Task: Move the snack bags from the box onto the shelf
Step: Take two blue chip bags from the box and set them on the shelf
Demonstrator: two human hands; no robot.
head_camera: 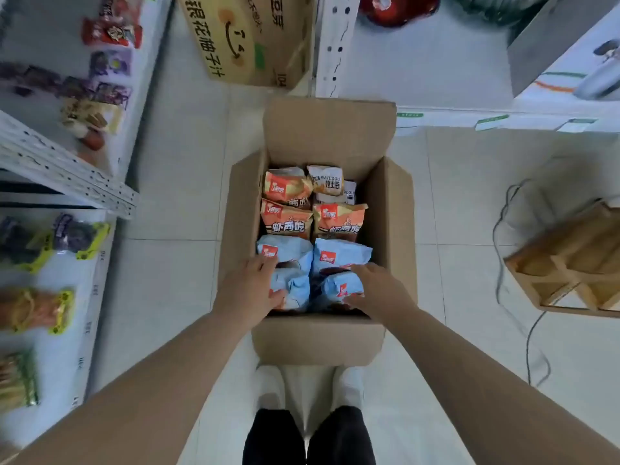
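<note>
While both arms reach down into the open box [392,209], the left hand [255,286] curls fingers and thumb round the near-left blue bag [297,285], and the right hand [379,286] grips the near-right blue bag [337,286] likewise. Snack bags fill the box in two columns running away from the person: blue nearest, orange bags [285,216] midway, white bags [327,179] farthest. They lie face up and overlapping, the orange ones' printed tops toward the far end. The box stands on a pale tiled floor [167,196]. A stocked white shelf [90,297] runs along the left, a printed carton [235,38] stands beyond, and a wooden crate [570,256] and a cable [500,229] lie on the right.
</note>
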